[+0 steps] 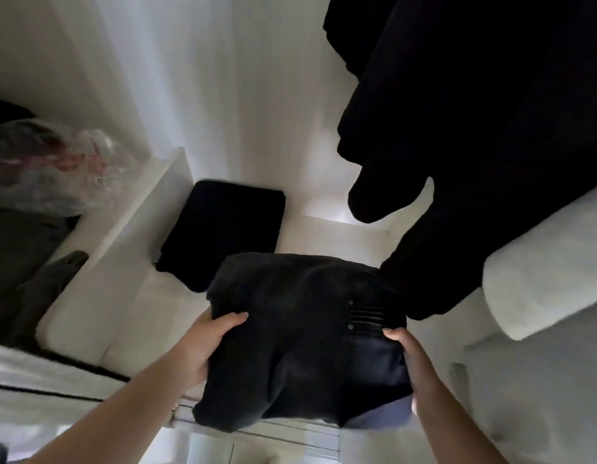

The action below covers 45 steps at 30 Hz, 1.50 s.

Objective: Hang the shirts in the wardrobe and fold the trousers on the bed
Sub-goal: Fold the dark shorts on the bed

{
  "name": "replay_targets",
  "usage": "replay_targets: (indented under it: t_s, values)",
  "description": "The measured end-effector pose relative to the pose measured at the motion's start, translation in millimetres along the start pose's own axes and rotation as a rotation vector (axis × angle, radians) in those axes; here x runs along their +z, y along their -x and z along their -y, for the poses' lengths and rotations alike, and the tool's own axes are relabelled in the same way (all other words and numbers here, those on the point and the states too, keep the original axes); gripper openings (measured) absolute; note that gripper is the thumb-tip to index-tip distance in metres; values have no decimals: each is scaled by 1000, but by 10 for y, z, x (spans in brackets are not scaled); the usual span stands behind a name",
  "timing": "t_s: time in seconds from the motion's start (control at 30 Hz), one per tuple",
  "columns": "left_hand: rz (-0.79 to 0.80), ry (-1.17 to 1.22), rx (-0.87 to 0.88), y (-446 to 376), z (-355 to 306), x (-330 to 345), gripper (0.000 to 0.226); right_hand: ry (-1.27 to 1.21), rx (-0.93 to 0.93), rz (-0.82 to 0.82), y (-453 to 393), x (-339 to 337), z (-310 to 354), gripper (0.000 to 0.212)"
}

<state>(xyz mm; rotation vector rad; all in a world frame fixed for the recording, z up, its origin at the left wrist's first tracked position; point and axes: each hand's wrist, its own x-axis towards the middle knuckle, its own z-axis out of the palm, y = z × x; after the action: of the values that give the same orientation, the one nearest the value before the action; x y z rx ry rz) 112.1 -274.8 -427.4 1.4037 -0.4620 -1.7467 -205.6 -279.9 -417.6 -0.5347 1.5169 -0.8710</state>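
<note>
Two hands, left point(203, 343) and right point(414, 360), are gripping opposite edges of the folded trousers point(300, 343), holding them over the wardrobe floor point(149, 303) beside another folded dark garment point(223, 229) (soft, limp cloth, likely needing support along both sides to avoid unfolding).

Both bare forearms extended forward, hands gripping at opposite sides.
Left hand point(203, 343): thumb on top, fingers curled beneath the folded trousers point(300, 339). Right hand point(412, 360): thumb over the edge, fingers hidden underneath.
</note>
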Motion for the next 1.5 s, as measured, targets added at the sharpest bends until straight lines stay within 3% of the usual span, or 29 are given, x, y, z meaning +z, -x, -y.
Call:
replay_targets:
  t_s: [0.07,0.17,0.33,0.43,0.5,0.57,0.63,0.7,0.8,1.0,1.3,1.5]
  values:
    - [-9,-109,-15,-326,58,13,36,34,21,-30,-297,-136,-87,16]
    - [-164,-365,-48,-756,335,-1,43,136,136,-24,-605,-232,-262,16]
    - [-276,-542,-127,-1098,787,-57,39,514,132,-249,-964,-189,-596,22]
    - [-358,-742,0,-1125,862,-133,57,696,79,-322,-987,-161,-684,43]
    - [-427,-941,230,-1060,870,-200,74,900,-37,-381,-939,-97,-750,64]
    - [-348,-1147,573,-979,924,-200,73,1183,-231,-364,-830,75,-812,73]
    - [-117,-1363,823,-921,1068,-148,66,1379,-420,-223,-688,306,-932,71]
    - [76,-1564,834,-906,1241,-110,72,1520,-537,-120,-579,545,-1118,70]
    - [169,-1791,747,-1011,1390,-132,77,1621,-456,-80,-530,757,-1330,72]
    - [180,-1811,804,-1498,1436,103,71,1667,-398,-146,-989,587,-1422,67]
    - [113,-1779,887,-2249,1151,506,70,1684,-498,-288,-1776,482,-1104,68]
    - [62,-1774,885,-2637,936,649,71,1683,-566,-300,-2212,513,-829,70]
